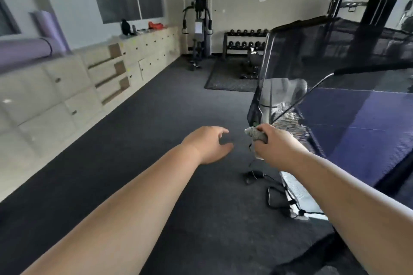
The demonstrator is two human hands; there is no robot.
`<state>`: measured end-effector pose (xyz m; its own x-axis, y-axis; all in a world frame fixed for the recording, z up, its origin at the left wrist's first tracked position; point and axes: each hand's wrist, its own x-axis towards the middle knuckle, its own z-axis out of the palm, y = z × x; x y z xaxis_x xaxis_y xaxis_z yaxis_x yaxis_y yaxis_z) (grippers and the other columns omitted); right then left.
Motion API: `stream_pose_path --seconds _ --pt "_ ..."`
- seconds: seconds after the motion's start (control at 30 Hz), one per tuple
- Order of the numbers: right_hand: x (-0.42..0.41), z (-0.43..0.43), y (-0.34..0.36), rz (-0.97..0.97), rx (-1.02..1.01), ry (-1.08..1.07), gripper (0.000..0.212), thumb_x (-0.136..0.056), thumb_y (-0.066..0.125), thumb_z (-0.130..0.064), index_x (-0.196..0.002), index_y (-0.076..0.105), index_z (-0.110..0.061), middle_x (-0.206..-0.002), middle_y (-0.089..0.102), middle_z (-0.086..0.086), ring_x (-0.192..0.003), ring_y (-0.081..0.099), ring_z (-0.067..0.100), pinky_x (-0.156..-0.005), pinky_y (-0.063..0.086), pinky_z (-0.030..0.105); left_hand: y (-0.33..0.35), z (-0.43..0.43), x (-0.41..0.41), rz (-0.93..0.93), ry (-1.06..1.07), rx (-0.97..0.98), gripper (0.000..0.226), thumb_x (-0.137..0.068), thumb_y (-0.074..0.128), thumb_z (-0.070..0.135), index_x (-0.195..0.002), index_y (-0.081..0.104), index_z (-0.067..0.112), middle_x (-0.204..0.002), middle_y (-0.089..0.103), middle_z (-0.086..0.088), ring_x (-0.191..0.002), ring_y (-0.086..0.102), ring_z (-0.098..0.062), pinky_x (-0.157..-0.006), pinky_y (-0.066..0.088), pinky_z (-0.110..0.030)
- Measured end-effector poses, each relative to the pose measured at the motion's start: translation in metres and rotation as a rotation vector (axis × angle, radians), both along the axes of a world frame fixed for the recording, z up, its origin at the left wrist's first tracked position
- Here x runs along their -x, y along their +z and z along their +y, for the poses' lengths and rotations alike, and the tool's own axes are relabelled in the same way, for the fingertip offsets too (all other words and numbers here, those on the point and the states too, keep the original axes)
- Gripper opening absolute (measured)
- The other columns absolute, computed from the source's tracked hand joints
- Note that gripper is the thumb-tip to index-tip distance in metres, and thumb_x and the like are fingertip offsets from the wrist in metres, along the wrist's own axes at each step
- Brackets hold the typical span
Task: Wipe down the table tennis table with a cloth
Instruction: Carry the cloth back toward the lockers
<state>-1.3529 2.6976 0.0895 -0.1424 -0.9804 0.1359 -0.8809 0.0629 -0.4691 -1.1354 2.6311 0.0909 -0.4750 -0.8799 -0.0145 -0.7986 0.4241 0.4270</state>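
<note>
The blue table tennis table (357, 118) fills the right side, seen through a black catch net (324, 56) on a bent frame at its end. My right hand (274, 147) grips a crumpled grey cloth (257, 133) just left of the table's near corner, over the floor. My left hand (210, 143) hovers beside it to the left, fingers loosely spread and holding nothing. Both arms reach forward above the dark carpet.
A black cable and adapter (254, 174) lie on the floor below my right hand. Pale wooden lockers (67, 91) line the left wall with purple mats (26, 49) on top. A weight machine (200, 27), dumbbell rack (243, 44) and bench stand at the back.
</note>
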Motion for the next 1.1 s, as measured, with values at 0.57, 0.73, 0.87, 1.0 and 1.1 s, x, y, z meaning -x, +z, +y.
stream_pose_path --seconds 0.57,0.73,0.87,1.0,1.1 --pt "-0.326 -0.109 -0.086 -0.095 -0.195 0.408 0.019 -0.088 0.053 -0.044 -0.107 0.05 -0.048 -0.081 0.062 -0.022 -0.07 0.062 0.005 -0.054 0.046 0.027 -0.074 0.0 -0.376 -0.034 0.546 -0.103 0.058 -0.095 0.058 0.06 -0.148 0.05 0.038 -0.139 0.061 0.013 -0.124 0.06 -0.014 -0.092 0.044 -0.029" --pt "-0.348 -0.161 -0.112 -0.076 -0.312 0.463 0.019 -0.091 0.051 -0.04 -0.109 0.053 -0.045 -0.091 0.066 -0.015 -0.076 0.066 0.014 -0.066 0.058 0.035 -0.104 -0.04 -0.398 -0.048 0.599 -0.179 0.058 -0.096 0.058 0.059 -0.148 0.051 0.036 -0.14 0.062 0.012 -0.126 0.059 -0.014 -0.102 0.046 -0.033" --pt "-0.36 -0.225 -0.119 -0.069 -0.342 0.5 0.021 -0.092 0.051 -0.039 -0.112 0.053 -0.046 -0.094 0.067 -0.013 -0.078 0.068 0.016 -0.069 0.06 0.037 -0.111 -0.1 -0.407 -0.062 0.619 -0.202 0.059 -0.097 0.057 0.058 -0.15 0.05 0.033 -0.142 0.061 0.01 -0.128 0.058 -0.016 -0.104 0.043 -0.034" --pt "-0.364 -0.304 -0.115 -0.075 -0.325 0.52 0.02 -0.091 0.05 -0.041 -0.109 0.052 -0.049 -0.092 0.066 -0.015 -0.076 0.067 0.015 -0.066 0.058 0.036 -0.104 -0.173 -0.413 -0.076 0.647 -0.168 0.06 -0.098 0.056 0.059 -0.152 0.045 0.035 -0.144 0.059 0.01 -0.128 0.058 -0.017 -0.102 0.045 -0.035" --pt "-0.363 -0.363 -0.11 -0.05 -0.333 0.554 0.021 -0.091 0.049 -0.041 -0.111 0.052 -0.047 -0.092 0.065 -0.016 -0.077 0.066 0.013 -0.066 0.057 0.035 -0.102 -0.222 -0.417 -0.087 0.669 -0.181 0.06 -0.099 0.055 0.057 -0.153 0.044 0.034 -0.144 0.059 0.009 -0.129 0.058 -0.017 -0.103 0.044 -0.034"
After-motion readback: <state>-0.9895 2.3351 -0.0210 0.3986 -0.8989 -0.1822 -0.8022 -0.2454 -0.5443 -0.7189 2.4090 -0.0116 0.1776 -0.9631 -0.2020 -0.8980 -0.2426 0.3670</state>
